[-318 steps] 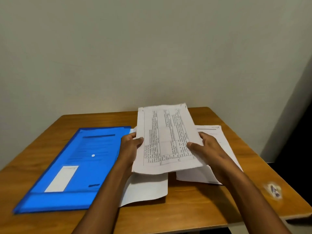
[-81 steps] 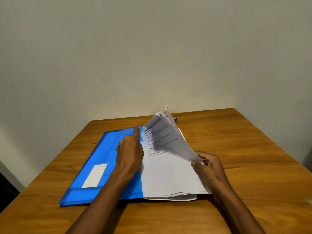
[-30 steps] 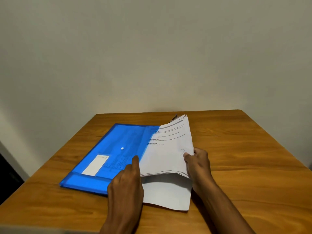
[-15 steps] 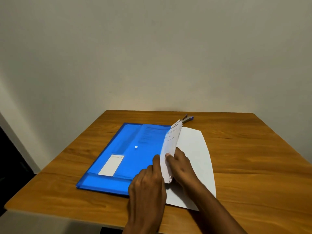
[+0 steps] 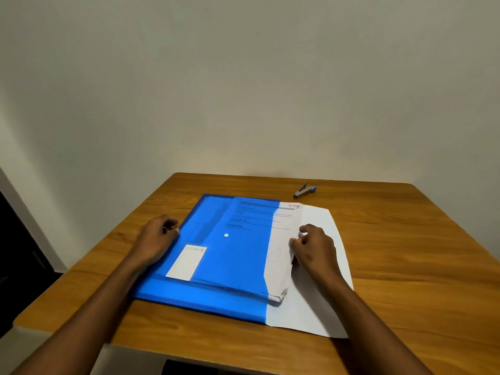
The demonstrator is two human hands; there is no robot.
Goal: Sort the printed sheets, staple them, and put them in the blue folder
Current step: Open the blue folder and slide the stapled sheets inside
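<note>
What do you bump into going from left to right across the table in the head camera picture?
Left hand → blue folder → sheets sticking out of it → right hand → bare table. The stapler sits farther back, so it is left out.

Translucent blue plastic folder (image 5: 221,255) flat on wooden table (image 5: 405,266). Printed sheet stack (image 5: 284,239) partly inside folder, protruding right beneath right hand (image 5: 315,249). Left hand (image 5: 157,239) at folder's left edge. Small metal stapler (image 5: 304,191) behind right hand.
</note>
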